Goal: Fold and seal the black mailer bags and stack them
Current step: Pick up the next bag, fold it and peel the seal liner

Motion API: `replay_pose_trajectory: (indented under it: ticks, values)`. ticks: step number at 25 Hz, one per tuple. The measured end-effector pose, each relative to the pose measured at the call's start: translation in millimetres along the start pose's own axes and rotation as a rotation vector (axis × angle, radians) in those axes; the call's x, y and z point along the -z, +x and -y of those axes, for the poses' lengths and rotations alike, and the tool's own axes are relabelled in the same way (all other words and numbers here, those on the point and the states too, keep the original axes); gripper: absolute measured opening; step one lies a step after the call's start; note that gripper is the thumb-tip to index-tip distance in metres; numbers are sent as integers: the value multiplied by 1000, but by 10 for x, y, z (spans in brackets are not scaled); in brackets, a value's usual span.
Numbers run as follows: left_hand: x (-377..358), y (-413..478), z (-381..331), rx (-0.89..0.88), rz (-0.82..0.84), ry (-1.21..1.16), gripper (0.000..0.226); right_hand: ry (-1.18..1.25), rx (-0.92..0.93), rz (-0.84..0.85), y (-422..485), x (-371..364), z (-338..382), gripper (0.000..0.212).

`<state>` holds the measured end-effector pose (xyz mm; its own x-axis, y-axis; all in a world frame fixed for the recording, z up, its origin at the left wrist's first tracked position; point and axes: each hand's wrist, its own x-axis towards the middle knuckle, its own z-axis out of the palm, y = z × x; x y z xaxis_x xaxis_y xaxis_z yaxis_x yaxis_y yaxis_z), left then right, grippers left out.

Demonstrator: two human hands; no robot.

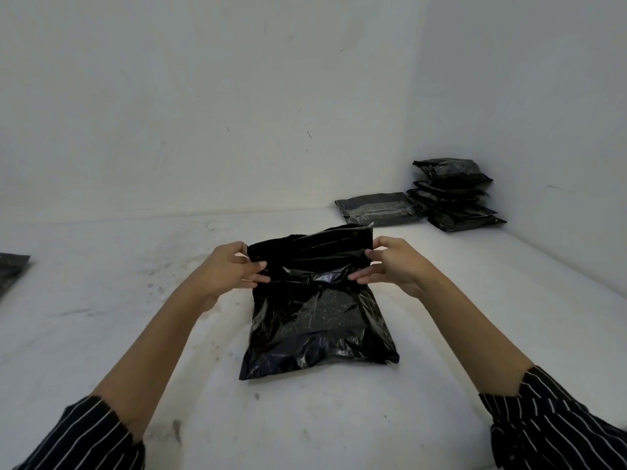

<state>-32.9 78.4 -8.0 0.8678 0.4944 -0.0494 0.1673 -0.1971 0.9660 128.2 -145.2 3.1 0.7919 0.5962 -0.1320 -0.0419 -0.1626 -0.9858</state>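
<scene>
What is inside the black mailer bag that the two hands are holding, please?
The black mailer bag bulges, so something seems to fill it, but its opaque plastic hides the contents.

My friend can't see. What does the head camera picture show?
The left hand and right hand pinch the top of a black bag on a white surface. A stack of bags stands at the far right.

Nothing readable is showing: no words, labels, brands, numbers or signs are appearing on the black mailer bag (pixel 319 320), on the stack of bags (pixel 454 198) in the corner, or on the flat grey bag (pixel 376 207) lying beside it.
</scene>
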Motion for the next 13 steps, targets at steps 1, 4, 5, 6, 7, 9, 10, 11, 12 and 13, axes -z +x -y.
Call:
replay_pose_trajectory:
  ticks: [1,4,5,6,7,9,10,11,12,13]
  values:
    - [2,-66,10,-43,-17,-1,21,19,30,2,-61,7,-23,12]
    - [2,-269,63,-163,-35,24,7,23,140,26,-244,31,-122,17]
    - [-4,-329,91,-194,-28,30,7,13,171,42,-301,43,-163,19]
    - [-13,-385,119,-217,-22,25,9,-4,197,54,-355,47,-200,19]
    - [-22,-434,145,-234,-16,15,11,-23,222,58,-397,58,-237,19]
    - [-25,-522,184,-251,-1,1,20,-55,265,50,-466,66,-284,22]
    - [-20,-557,205,-258,3,2,24,-59,283,47,-494,68,-305,23]
    - [-9,-583,230,-264,3,10,27,-56,296,46,-510,75,-331,24]
    - [-2,-601,254,-265,1,28,31,-57,307,44,-520,80,-357,25]
    - [-2,-613,276,-266,-2,55,36,-68,318,45,-531,85,-382,25]
